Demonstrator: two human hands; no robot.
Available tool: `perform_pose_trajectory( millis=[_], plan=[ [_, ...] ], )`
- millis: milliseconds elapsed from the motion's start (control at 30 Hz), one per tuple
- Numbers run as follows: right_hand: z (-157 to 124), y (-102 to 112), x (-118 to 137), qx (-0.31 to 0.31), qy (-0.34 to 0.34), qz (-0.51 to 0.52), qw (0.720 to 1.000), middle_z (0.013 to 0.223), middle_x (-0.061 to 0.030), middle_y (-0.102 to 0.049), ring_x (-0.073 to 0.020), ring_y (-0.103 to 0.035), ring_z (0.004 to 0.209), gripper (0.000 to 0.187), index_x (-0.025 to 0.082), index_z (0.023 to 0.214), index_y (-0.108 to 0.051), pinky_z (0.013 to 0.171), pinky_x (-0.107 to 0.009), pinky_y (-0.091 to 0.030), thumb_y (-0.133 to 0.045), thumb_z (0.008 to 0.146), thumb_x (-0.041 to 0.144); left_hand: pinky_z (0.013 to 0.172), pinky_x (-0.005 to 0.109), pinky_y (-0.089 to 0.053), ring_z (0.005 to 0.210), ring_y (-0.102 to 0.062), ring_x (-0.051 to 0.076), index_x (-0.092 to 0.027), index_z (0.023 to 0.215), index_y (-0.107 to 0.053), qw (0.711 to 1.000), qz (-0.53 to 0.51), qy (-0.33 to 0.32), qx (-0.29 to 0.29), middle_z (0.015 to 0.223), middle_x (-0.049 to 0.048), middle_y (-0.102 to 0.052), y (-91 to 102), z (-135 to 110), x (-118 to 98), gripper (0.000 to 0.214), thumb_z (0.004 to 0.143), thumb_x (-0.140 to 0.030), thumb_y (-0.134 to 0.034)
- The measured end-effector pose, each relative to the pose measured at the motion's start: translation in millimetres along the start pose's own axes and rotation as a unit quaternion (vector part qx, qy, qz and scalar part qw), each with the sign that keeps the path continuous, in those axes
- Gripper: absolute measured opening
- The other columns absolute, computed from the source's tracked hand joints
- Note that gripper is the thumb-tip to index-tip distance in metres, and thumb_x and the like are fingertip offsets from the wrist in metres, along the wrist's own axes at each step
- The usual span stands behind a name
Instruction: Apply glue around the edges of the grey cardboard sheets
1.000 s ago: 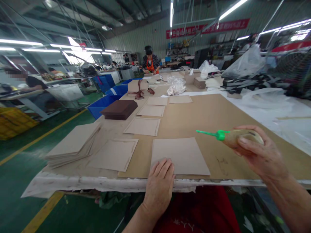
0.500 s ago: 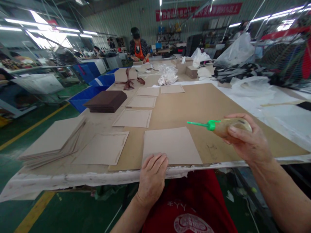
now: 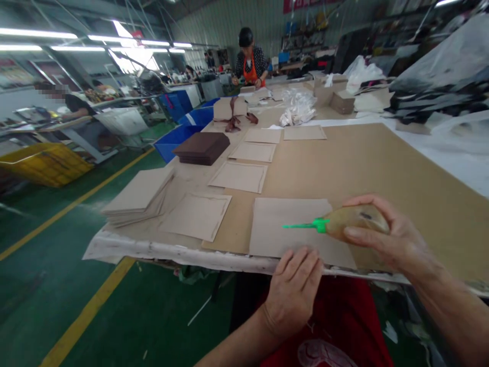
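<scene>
My right hand (image 3: pixel 393 239) is wrapped around a squeeze bottle (image 3: pixel 357 223) of yellowish-brown contents, apparently glue. Its thin green nozzle (image 3: pixel 301 226) points left, over a plain grey-beige board (image 3: pixel 282 214). Whether the tip touches the board I cannot tell. My left hand (image 3: pixel 296 285) rests with flat fingers on the board's near edge, at the rim of the table. To the left lies another board (image 3: pixel 196 216) with a brownish line along its edges. Similar boards (image 3: pixel 239 176) run away from me in a row.
A stack of boards (image 3: pixel 135 191) stands at the table's left corner, with a dark brown stack (image 3: pixel 202 148) behind it. Blue bins (image 3: pixel 171 140) flank the table's left side. Crumpled clear plastic (image 3: pixel 298 107) lies farther back. A person in an orange apron (image 3: pixel 251 71) stands at the far end.
The view has swung left, so the table appears farther right. My right hand has brought the nozzle from right of the board to above it. My left hand stays on the near edge.
</scene>
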State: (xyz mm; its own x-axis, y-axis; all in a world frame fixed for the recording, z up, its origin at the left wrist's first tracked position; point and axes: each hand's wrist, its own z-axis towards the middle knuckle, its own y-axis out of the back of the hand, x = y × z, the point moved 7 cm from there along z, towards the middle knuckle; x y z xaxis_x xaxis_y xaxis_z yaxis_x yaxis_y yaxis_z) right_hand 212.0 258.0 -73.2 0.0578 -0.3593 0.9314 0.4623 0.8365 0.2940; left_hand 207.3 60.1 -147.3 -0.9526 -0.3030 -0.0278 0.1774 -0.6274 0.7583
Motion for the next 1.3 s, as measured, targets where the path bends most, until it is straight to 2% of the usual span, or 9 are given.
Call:
perform_pose_trajectory(
  millis=[133,233,333,500,700,800,933,1067,1300],
  plan=[
    [7.6,-50.6,22.4,0.127,0.094,-0.088,0.984,0.104,-0.0024,-0.061,-0.022,-0.06,0.091,0.036,0.029,0.109,-0.058,0.073,-0.033,-0.051,-0.073,0.08,0.043,0.101,0.034,-0.039,0.124,-0.051,0.019,-0.02,0.127,-0.061,0.999,0.033,0.036,0.0,0.136,-0.0004,-0.062,-6.9,10.9,6.0,0.032,0.098,-0.024,-0.049],
    [11.8,-78.4,37.8,0.183,0.172,-0.148,0.957,0.105,-0.0024,-0.058,-0.0205,-0.057,0.093,0.028,0.027,0.109,-0.056,0.08,-0.035,-0.048,-0.067,0.085,0.033,0.089,0.034,-0.043,0.109,-0.057,0.019,-0.023,0.118,-0.066,0.998,0.034,0.045,-0.012,0.12,-0.001,-0.069,-9.2,15.2,10.0,0.026,0.097,-0.026,-0.051],
    [14.8,-91.9,46.9,0.206,0.206,-0.184,0.939,0.102,-0.0023,-0.056,-0.0197,-0.056,0.091,0.024,0.025,0.106,-0.055,0.079,-0.035,-0.047,-0.065,0.085,0.028,0.088,0.035,-0.044,0.107,-0.056,0.022,-0.023,0.115,-0.067,0.998,0.041,0.045,-0.011,0.114,0.0007,-0.069,-13.5,15.9,10.9,0.024,0.096,-0.028,-0.052],
    [13.3,-103.0,52.6,0.282,0.21,-0.2,0.914,0.098,-0.0022,-0.057,-0.0201,-0.056,0.086,0.022,0.024,0.102,-0.056,0.074,-0.035,-0.046,-0.065,0.085,0.034,0.085,0.034,-0.048,0.102,-0.058,0.021,-0.022,0.107,-0.069,0.998,0.03,0.055,-0.027,0.107,0.0029,-0.07,-14.7,14.2,10.8,0.023,0.097,-0.027,-0.048],
    [22.3,-105.4,59.7,0.26,0.245,-0.232,0.905,0.099,-0.0037,-0.059,-0.0219,-0.057,0.089,0.022,0.022,0.102,-0.057,0.076,-0.036,-0.045,-0.064,0.084,0.033,0.099,0.035,-0.045,0.112,-0.055,0.021,-0.022,0.119,-0.065,0.998,0.016,0.053,-0.01,0.116,0.0034,-0.068,-13.2,17.2,12.0,0.029,0.096,-0.026,-0.049],
    [23.8,-111.0,61.9,0.281,0.251,-0.245,0.894,0.099,-0.0036,-0.059,-0.0215,-0.057,0.088,0.019,0.023,0.102,-0.057,0.076,-0.036,-0.045,-0.063,0.086,0.032,0.101,0.035,-0.044,0.113,-0.055,0.021,-0.021,0.119,-0.065,0.999,0.001,0.051,-0.014,0.117,0.0028,-0.068,-12.6,18.2,12.5,0.029,0.095,-0.027,-0.049],
    [27.7,-110.6,66.9,0.256,0.261,-0.286,0.886,0.1,-0.0052,-0.059,-0.0231,-0.057,0.09,0.018,0.023,0.101,-0.056,0.076,-0.037,-0.045,-0.061,0.087,0.033,0.098,0.032,-0.044,0.111,-0.056,0.018,-0.023,0.116,-0.067,0.998,-0.023,0.055,-0.024,0.118,-0.0004,-0.069,-13.4,18.0,13.8,0.027,0.094,-0.026,-0.052],
    [34.9,-111.4,67.0,0.269,0.259,-0.299,0.878,0.098,-0.0033,-0.059,-0.0215,-0.057,0.088,0.016,0.024,0.098,-0.055,0.075,-0.035,-0.044,-0.062,0.088,0.033,0.096,0.03,-0.045,0.109,-0.057,0.016,-0.022,0.112,-0.069,0.998,-0.012,0.047,-0.032,0.117,0.0005,-0.07,-13.2,17.7,14.0,0.025,0.094,-0.026,-0.052],
    [72.2,-110.3,58.8,0.199,0.26,-0.362,0.873,0.099,-0.0048,-0.058,-0.0228,-0.057,0.085,0.02,0.022,0.1,-0.053,0.072,-0.034,-0.041,-0.064,0.086,0.033,0.097,0.03,-0.043,0.111,-0.057,0.015,-0.02,0.113,-0.068,0.998,-0.023,0.046,-0.025,0.121,0.0007,-0.069,-12.8,17.0,14.6,0.028,0.097,-0.027,-0.046]
  ],
)
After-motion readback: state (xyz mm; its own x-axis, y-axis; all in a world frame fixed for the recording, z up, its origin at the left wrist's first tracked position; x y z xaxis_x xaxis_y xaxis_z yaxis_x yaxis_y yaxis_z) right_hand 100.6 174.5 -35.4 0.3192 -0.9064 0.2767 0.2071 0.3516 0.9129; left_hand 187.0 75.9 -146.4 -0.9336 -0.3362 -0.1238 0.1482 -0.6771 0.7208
